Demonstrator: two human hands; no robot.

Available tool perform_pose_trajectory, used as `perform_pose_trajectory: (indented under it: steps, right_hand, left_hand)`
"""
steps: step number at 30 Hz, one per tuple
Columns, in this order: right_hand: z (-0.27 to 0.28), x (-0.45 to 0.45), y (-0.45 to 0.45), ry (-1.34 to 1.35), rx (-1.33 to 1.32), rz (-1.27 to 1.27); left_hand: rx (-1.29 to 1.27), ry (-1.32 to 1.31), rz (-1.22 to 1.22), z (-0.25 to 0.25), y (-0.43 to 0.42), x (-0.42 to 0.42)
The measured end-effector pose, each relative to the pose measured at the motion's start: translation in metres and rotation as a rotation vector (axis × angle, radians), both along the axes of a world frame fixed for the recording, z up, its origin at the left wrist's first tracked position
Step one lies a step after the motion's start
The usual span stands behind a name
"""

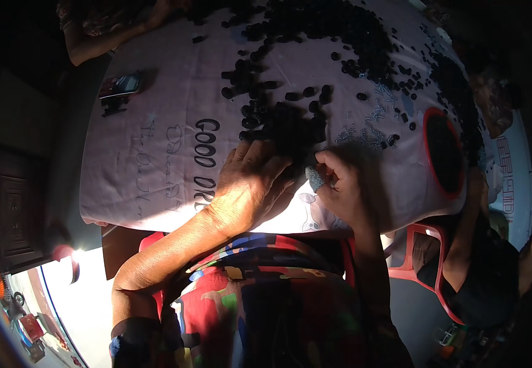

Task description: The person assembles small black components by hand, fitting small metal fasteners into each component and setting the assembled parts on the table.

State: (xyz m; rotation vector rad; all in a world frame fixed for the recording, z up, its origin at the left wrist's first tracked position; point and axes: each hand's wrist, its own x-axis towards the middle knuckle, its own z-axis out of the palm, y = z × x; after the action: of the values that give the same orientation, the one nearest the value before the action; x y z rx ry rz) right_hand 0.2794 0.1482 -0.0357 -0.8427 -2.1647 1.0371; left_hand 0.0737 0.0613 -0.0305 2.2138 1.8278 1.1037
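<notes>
My left hand (pixel 250 181) is low over the near edge of a pile of small black parts (pixel 293 126), its fingers bent and pressed together. Whatever they hold is hidden beneath them. Just to its right, my right hand (pixel 339 187) is closed in a pinch, with a grey textured finger cover (pixel 315 179) on one digit. What sits between those fingertips is too dark to make out. Both hands are close together over the pink printed cloth (pixel 174 153) on the table. Small silvery screw-like pieces (pixel 361 136) lie scattered beyond my right hand.
A red-rimmed round container (pixel 427 144) with dark contents stands at the right. A larger heap of black parts (pixel 339 27) spreads across the far side. A phone (pixel 122 84) lies at left. Another person's arm (pixel 103 43) rests at upper left; a person sits on a red chair (pixel 410 245) at right.
</notes>
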Motion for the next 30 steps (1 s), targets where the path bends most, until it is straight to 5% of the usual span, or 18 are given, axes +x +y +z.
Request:
perform_pose_trajectory:
  steps: [30]
  right_hand:
    - [0.002, -0.008, 0.005, 0.019, 0.087, 0.057]
  left_hand:
    - [0.023, -0.236, -0.064, -0.009, 0.005, -0.011]
